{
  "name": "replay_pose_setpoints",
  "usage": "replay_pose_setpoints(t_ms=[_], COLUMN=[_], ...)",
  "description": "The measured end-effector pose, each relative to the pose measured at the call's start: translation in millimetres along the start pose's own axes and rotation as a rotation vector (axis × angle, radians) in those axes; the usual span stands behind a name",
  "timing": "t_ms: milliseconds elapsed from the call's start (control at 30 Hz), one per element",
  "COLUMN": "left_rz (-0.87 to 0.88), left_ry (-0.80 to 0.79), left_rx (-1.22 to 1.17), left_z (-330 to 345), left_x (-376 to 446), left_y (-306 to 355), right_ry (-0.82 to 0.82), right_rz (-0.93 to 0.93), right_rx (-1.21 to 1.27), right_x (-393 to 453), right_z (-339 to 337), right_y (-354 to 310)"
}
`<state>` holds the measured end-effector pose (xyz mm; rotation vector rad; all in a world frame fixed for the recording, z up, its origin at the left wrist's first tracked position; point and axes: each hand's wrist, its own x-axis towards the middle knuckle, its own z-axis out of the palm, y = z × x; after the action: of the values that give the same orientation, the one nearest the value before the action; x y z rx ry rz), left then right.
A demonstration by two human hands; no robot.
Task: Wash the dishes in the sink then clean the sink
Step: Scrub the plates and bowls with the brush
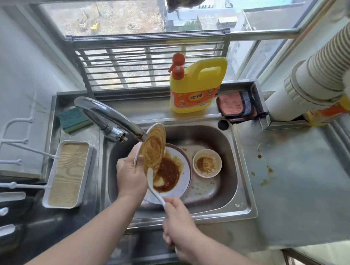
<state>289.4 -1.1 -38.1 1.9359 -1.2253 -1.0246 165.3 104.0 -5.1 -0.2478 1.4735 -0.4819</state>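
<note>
1. Head view, hands: the left hand point(132, 172) grips a tilted plate point(154, 147) by its lower rim, fingers curled round the edge, and holds it on edge above the sink point(229, 142) just below the tap spout point(111, 117). The right hand point(178, 221) is closed round the handle of a white spoon point(153, 184), whose bowl touches the lower edge of the tilted plate.
2. Head view, dishes: a second plate point(183, 180) lies flat in the basin and carries a pool of brown sauce. A small bowl point(207, 162), also soiled, stands beside it to the right.
3. Head view, supplies: the detergent bottle point(193, 86) and a cloth point(236, 105) stand on the ledge behind the sink; a sponge point(74, 119) lies on the bench left of the tap.
4. Risk: the tilted plate is sauce-coated and probably slippery, so it may slip and strike the plate beneath.
5. Risk: scraping outward may flick sauce onto the already spotted bench point(294, 177).
</note>
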Motion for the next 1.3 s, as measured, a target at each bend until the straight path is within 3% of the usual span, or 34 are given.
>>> replay_pose_setpoints(t_ms=[67, 167, 267, 367, 500, 600, 667, 800, 933, 1133, 1300], left_rz=[-0.019, 0.001, -0.046, -0.124, -0.092, -0.051, -0.052, -0.305, -0.441, -0.478, -0.544], left_ry=[0.006, -0.007, 0.001, 0.049, 0.078, 0.032, 0.011, 0.21, 0.312, 0.193, -0.088], left_rx=[-0.009, -0.076, -0.156, -0.207, -0.165, -0.161, -0.182, -0.417, -0.406, -0.44, -0.513], left_z=[1.9, 6.0, 11.8, 13.0, 7.9, 3.5, 5.3, 11.2, 19.7, 68.2, 133.5], left_x=[-0.8, -3.0, -1.7, 2.0, -1.3, -8.4, -15.7, -16.0, -17.1, -38.1, -46.4], left_y=[-2.8, -11.5, -21.0, -19.0, -14.5, -14.2, -11.3, -5.3, -13.4, 11.0, 61.9], right_ry=[-0.001, 0.132, 0.255, 0.168, 0.03, 0.109, 0.177, 0.238, 0.304, 0.344, 0.476], right_rz=[-0.093, -0.191, -0.163, -0.129, -0.258, -0.385, -0.353, -0.374, -0.482, -0.612, -0.629], right_rx=[0.104, 0.137, -0.048, -0.186, -0.165, -0.167, -0.133, -0.37, -0.624, -0.706, -0.705], right_x=[0.8, 25.5, 40.4, 17.1, -3.6, 21.0, 37.7, 44.0, 41.7, 22.8, 17.1], right_z=[9.1, 2.6, -17.2, -19.3, -2.2, -11.3, -33.1, -93.8, -136.1, -183.9, -250.4], right_y=[-11.2, -34.3, -31.3, -0.2, 1.1, -24.9, -39.7, -51.8, -67.6, -93.0, -99.4])
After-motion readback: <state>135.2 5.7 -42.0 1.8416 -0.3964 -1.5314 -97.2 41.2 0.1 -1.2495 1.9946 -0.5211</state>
